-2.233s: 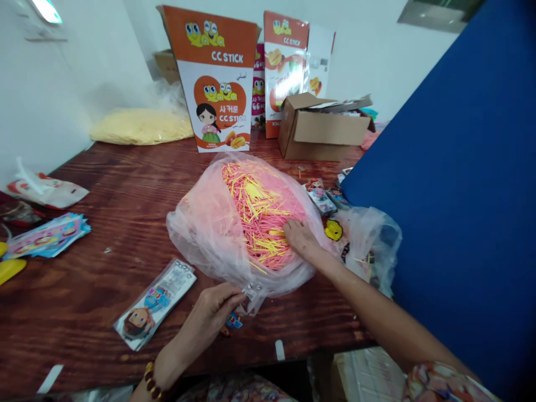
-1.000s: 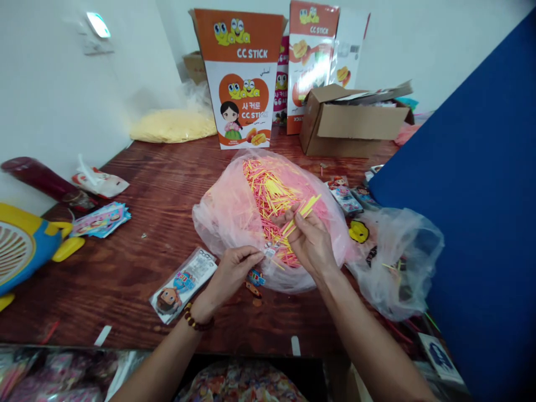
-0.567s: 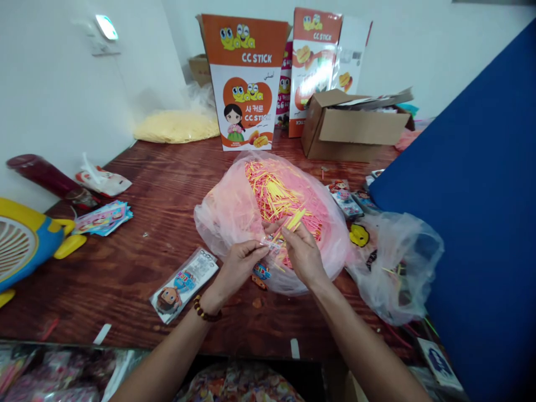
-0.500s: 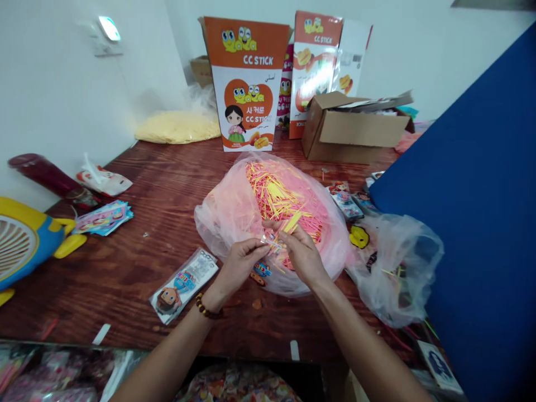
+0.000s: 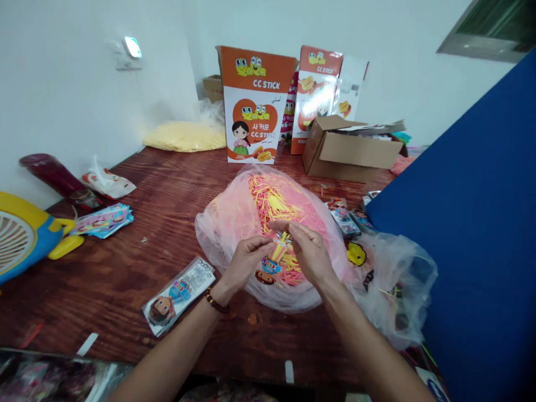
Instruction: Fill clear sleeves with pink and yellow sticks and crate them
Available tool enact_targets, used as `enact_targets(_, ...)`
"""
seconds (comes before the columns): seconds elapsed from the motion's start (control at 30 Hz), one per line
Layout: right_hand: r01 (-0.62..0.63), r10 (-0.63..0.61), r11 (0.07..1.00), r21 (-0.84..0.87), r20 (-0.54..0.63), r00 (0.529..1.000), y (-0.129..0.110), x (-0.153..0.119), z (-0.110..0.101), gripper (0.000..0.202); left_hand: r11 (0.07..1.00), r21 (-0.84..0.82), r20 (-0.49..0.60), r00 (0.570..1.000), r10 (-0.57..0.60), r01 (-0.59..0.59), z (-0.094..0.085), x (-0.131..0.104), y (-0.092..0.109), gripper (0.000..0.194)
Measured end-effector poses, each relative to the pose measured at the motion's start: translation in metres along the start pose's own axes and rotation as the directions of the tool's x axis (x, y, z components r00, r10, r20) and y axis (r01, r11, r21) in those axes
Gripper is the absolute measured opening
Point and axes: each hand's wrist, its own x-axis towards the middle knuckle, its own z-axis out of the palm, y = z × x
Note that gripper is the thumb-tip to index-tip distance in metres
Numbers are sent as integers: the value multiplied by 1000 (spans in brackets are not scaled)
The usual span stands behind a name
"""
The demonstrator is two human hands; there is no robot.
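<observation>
Above the pile, my left hand (image 5: 248, 258) pinches the side of a small clear packet (image 5: 270, 267) printed with a cartoon child. Thin yellow sticks (image 5: 278, 251) show inside the packet and at its upper end. My right hand (image 5: 312, 254) curls around that upper end from the right, with its fingers closed in; part of its grip is hidden. Beneath both hands, a large translucent plastic bag (image 5: 226, 215) lies open, full of loose pink and yellow sticks (image 5: 272, 204).
Flat printed packets (image 5: 178, 296) lie left of my arm. A yellow and blue fan (image 5: 29, 237), a bottle (image 5: 54, 176) and wipes (image 5: 109, 183) stand farther left. Cartons (image 5: 257, 106) and an open cardboard box (image 5: 355, 153) line the back. A blue panel (image 5: 473, 223) borders the right.
The yellow sticks that my right hand held over the packet now sit in it. My right fingers have moved up around its upper end. The camera view has tilted up.
</observation>
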Motion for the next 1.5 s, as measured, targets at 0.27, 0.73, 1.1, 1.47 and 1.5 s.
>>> enact_targets(0.27, 36, -37, 996, -81, -12, 999, -10, 8, 0, 26, 994, -55, -62, 994, 87, -91, -5, 2, 5, 27)
enact_targets(0.73, 52, -40, 997, 50, -215, 976, -14, 3, -8, 29, 990, -137, -72, 997, 33, -42, -10, 0, 8, 30)
enact_targets(1.1, -86, 41, 973, -213, -209, 977, 42, -14, -21, 24, 843, 488, -26, 962, 271, -224, -16, -10, -32, 26)
enact_targets(1.47, -234, 486, 472, -850, 30, 873, 58, -163, -80, 15, 90, 853, 512, 858, 48, -514, -31, -101, -37, 19)
enact_targets(1.5, -224, 491, 428, -876, 18, 871, 65, -168, -78, 17, 49, 854, 519, 855, 5, -518, -27, -100, -36, 17)
